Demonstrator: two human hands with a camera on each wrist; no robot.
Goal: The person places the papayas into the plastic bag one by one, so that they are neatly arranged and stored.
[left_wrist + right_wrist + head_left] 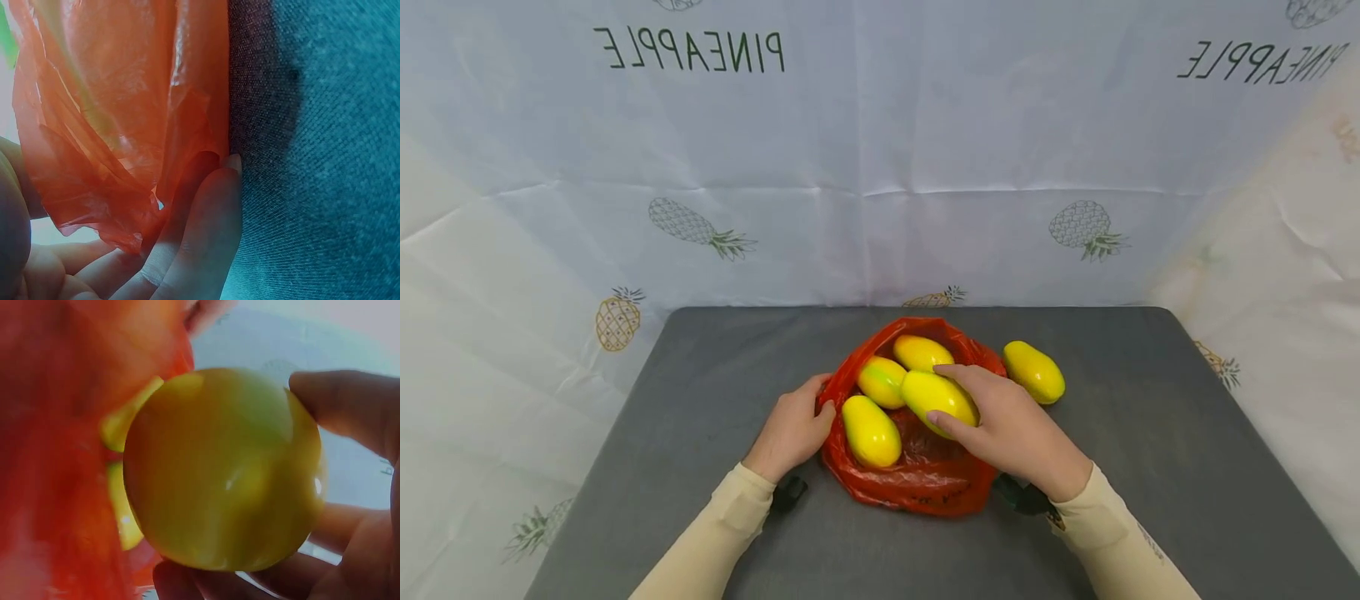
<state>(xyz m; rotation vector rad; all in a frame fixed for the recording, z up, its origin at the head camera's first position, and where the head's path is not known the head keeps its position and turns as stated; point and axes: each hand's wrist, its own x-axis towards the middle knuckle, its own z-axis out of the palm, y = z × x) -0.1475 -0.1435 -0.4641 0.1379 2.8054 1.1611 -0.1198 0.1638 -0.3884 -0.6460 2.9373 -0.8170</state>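
A red plastic bag (917, 479) lies with its mouth wide open on the table. Inside it are a mango (872, 431) at the near left, a yellow-green mango (880, 382) behind that, and another mango (922, 353) at the back. My right hand (1011, 421) grips a mango (936, 398) between thumb and fingers over the bag's opening; the right wrist view shows this mango (225, 469) close up. At the bag's left rim, my left hand (793, 423) holds the plastic between thumb and fingers. Thin red plastic (119, 125) fills much of the left wrist view.
One more mango (1034, 372) lies on the dark grey table (722, 358), outside the bag and to its right. Behind the table hangs a pale cloth (865, 125) printed with pineapples.
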